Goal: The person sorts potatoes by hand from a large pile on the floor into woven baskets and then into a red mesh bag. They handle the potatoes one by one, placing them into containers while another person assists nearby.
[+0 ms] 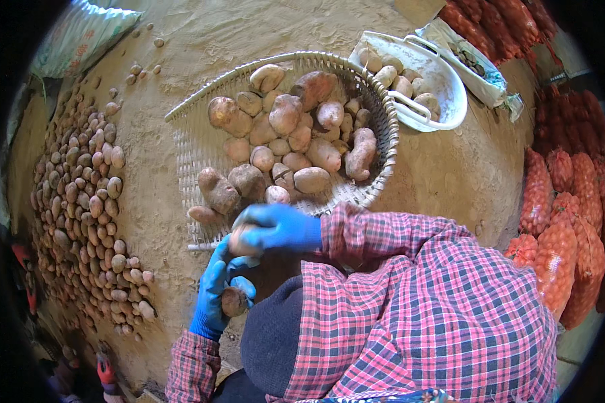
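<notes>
My right hand [282, 226], in a blue glove, is closed around a brownish potato [243, 241] at the near edge of a woven wicker basket [194, 201]. The hand is blurred. Below it, my left hand [217, 289], also blue-gloved, has its fingers curled about a smaller, darker potato [233, 302]. Its raised fingertips come close to the right hand's potato; whether they touch is unclear. Inside the basket lie several large potatoes [286, 115], some pinkish and knobbly. One potato [282, 174] there looks cracked.
Many small potatoes [88, 201] are heaped on the earthen floor at left. A white tub [451, 103] with pale potatoes stands beyond the basket. Red mesh sacks [554, 257] line the right; a woven sack [83, 40] sits top left. Another person's red-gloved hand [105, 372] shows bottom left.
</notes>
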The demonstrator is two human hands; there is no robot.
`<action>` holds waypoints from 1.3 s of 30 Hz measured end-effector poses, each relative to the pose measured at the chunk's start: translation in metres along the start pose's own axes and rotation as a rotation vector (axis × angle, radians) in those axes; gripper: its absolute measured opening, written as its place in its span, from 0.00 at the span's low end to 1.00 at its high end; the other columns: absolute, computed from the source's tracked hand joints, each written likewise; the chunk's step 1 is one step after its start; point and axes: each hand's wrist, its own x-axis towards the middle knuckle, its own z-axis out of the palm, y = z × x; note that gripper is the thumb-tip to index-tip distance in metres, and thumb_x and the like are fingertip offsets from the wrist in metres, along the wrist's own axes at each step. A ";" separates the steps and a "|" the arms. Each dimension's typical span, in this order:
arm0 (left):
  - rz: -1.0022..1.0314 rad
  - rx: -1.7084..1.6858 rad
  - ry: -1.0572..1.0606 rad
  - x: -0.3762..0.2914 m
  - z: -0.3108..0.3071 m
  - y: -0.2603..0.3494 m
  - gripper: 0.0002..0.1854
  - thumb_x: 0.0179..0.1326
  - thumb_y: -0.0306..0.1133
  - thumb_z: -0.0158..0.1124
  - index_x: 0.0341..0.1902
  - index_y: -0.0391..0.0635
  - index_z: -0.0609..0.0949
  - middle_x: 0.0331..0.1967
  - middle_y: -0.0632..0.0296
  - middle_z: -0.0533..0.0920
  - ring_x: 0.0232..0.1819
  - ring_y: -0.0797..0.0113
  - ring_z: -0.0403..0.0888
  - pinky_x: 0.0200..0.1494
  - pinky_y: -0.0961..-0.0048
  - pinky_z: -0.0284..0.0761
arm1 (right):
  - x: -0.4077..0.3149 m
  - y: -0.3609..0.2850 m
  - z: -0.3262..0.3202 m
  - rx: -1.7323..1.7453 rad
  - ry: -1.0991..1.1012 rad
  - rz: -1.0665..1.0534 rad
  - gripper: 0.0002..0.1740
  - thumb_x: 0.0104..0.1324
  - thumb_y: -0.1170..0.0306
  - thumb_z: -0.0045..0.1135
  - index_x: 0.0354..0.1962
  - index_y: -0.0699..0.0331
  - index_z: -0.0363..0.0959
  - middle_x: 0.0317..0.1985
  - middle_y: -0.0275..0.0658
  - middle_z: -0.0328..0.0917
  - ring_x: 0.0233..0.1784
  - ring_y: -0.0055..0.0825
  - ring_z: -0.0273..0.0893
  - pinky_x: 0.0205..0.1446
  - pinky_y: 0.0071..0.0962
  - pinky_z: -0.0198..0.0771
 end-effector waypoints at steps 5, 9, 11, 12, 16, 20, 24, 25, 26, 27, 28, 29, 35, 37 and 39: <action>-0.059 -0.116 -0.023 -0.008 -0.008 -0.012 0.27 0.69 0.48 0.61 0.64 0.45 0.72 0.47 0.53 0.83 0.47 0.63 0.83 0.50 0.67 0.82 | 0.031 0.030 -0.061 -0.972 0.174 0.084 0.21 0.67 0.55 0.52 0.48 0.61 0.79 0.44 0.52 0.82 0.53 0.46 0.80 0.55 0.44 0.75; -0.041 0.012 0.075 -0.011 -0.011 -0.018 0.30 0.67 0.52 0.63 0.63 0.43 0.73 0.41 0.55 0.84 0.31 0.68 0.82 0.33 0.72 0.82 | 0.054 0.074 -0.099 -1.284 0.002 0.442 0.20 0.63 0.61 0.57 0.51 0.61 0.74 0.51 0.48 0.77 0.54 0.46 0.80 0.51 0.47 0.76; -0.012 0.016 0.076 -0.010 -0.009 -0.017 0.30 0.67 0.52 0.63 0.63 0.43 0.73 0.41 0.56 0.84 0.30 0.68 0.82 0.33 0.72 0.82 | 0.056 0.079 -0.105 -1.254 -0.018 0.429 0.21 0.62 0.61 0.59 0.51 0.60 0.74 0.51 0.48 0.77 0.55 0.46 0.79 0.54 0.47 0.76; 0.010 0.036 0.068 -0.010 -0.008 -0.014 0.29 0.68 0.52 0.62 0.63 0.44 0.73 0.41 0.56 0.84 0.30 0.68 0.81 0.33 0.72 0.82 | 0.054 0.077 -0.105 -1.290 0.014 0.457 0.24 0.60 0.60 0.60 0.53 0.60 0.74 0.53 0.50 0.76 0.55 0.47 0.79 0.55 0.47 0.76; 0.049 0.002 0.051 -0.012 -0.005 -0.006 0.29 0.68 0.51 0.61 0.63 0.43 0.72 0.41 0.55 0.83 0.31 0.67 0.82 0.31 0.73 0.81 | 0.036 0.065 -0.111 -1.234 -0.035 0.505 0.29 0.59 0.59 0.60 0.58 0.55 0.71 0.55 0.52 0.73 0.55 0.49 0.79 0.54 0.49 0.76; 0.020 -0.007 0.055 -0.014 -0.004 -0.004 0.27 0.69 0.50 0.60 0.62 0.43 0.73 0.45 0.54 0.83 0.36 0.64 0.85 0.28 0.72 0.82 | 0.027 0.073 -0.121 -1.113 -0.056 0.365 0.35 0.57 0.51 0.63 0.61 0.52 0.69 0.53 0.51 0.77 0.56 0.51 0.78 0.55 0.50 0.75; 0.030 0.030 0.020 -0.012 -0.003 -0.002 0.27 0.69 0.49 0.61 0.62 0.43 0.72 0.48 0.54 0.82 0.42 0.63 0.85 0.28 0.72 0.83 | 0.025 0.096 -0.130 -0.853 0.048 0.486 0.36 0.55 0.49 0.65 0.55 0.63 0.72 0.48 0.55 0.82 0.54 0.54 0.79 0.58 0.45 0.73; 0.027 0.049 0.034 -0.012 -0.002 -0.002 0.27 0.69 0.49 0.61 0.62 0.43 0.72 0.49 0.54 0.82 0.42 0.63 0.86 0.28 0.72 0.83 | 0.023 0.102 -0.132 -0.840 0.052 0.449 0.34 0.55 0.48 0.64 0.53 0.62 0.76 0.47 0.54 0.82 0.53 0.51 0.80 0.58 0.44 0.73; 0.026 0.054 0.038 -0.011 -0.002 -0.001 0.27 0.69 0.49 0.61 0.62 0.43 0.72 0.49 0.54 0.82 0.42 0.63 0.86 0.28 0.72 0.83 | 0.023 0.107 -0.135 -0.884 -0.004 0.428 0.32 0.55 0.47 0.64 0.49 0.61 0.78 0.46 0.52 0.83 0.52 0.50 0.81 0.57 0.43 0.74; 0.026 0.048 0.024 -0.011 -0.001 0.000 0.27 0.69 0.48 0.61 0.63 0.43 0.72 0.49 0.54 0.82 0.43 0.63 0.86 0.28 0.72 0.83 | 0.022 0.112 -0.138 -0.947 -0.067 0.454 0.30 0.55 0.46 0.64 0.46 0.60 0.81 0.45 0.51 0.84 0.52 0.48 0.81 0.56 0.43 0.74; 0.028 0.049 0.015 -0.011 0.000 0.000 0.26 0.70 0.46 0.60 0.63 0.42 0.72 0.51 0.54 0.81 0.44 0.63 0.86 0.28 0.72 0.83 | 0.021 0.116 -0.140 -0.886 -0.072 0.483 0.29 0.55 0.45 0.64 0.44 0.60 0.82 0.44 0.50 0.84 0.51 0.47 0.82 0.55 0.43 0.74; 0.003 0.046 0.029 -0.011 0.000 0.001 0.25 0.70 0.44 0.60 0.63 0.42 0.72 0.52 0.54 0.81 0.46 0.62 0.85 0.37 0.68 0.82 | 0.020 0.118 -0.143 -0.805 -0.058 0.461 0.29 0.54 0.44 0.64 0.41 0.59 0.83 0.42 0.49 0.84 0.50 0.46 0.82 0.54 0.42 0.74; 0.029 0.042 0.001 -0.011 0.002 0.000 0.24 0.70 0.37 0.59 0.64 0.39 0.71 0.57 0.52 0.78 0.52 0.57 0.82 0.58 0.60 0.80 | 0.006 0.111 -0.146 -0.204 0.178 0.405 0.19 0.69 0.53 0.61 0.45 0.59 0.82 0.30 0.33 0.80 0.22 0.18 0.70 0.26 0.25 0.68; 0.011 0.086 0.012 -0.008 0.003 0.001 0.25 0.70 0.37 0.59 0.66 0.38 0.71 0.57 0.52 0.78 0.53 0.57 0.82 0.59 0.60 0.79 | 0.001 0.099 -0.142 0.030 0.315 0.275 0.20 0.73 0.53 0.53 0.48 0.59 0.81 0.29 0.32 0.80 0.17 0.15 0.66 0.21 0.22 0.64; -0.002 0.105 0.002 -0.006 0.006 0.003 0.26 0.70 0.37 0.58 0.67 0.38 0.70 0.58 0.52 0.78 0.54 0.57 0.82 0.60 0.61 0.79 | -0.002 0.085 -0.134 0.441 0.195 0.396 0.26 0.78 0.50 0.40 0.54 0.61 0.76 0.45 0.37 0.83 0.40 0.22 0.81 0.38 0.21 0.77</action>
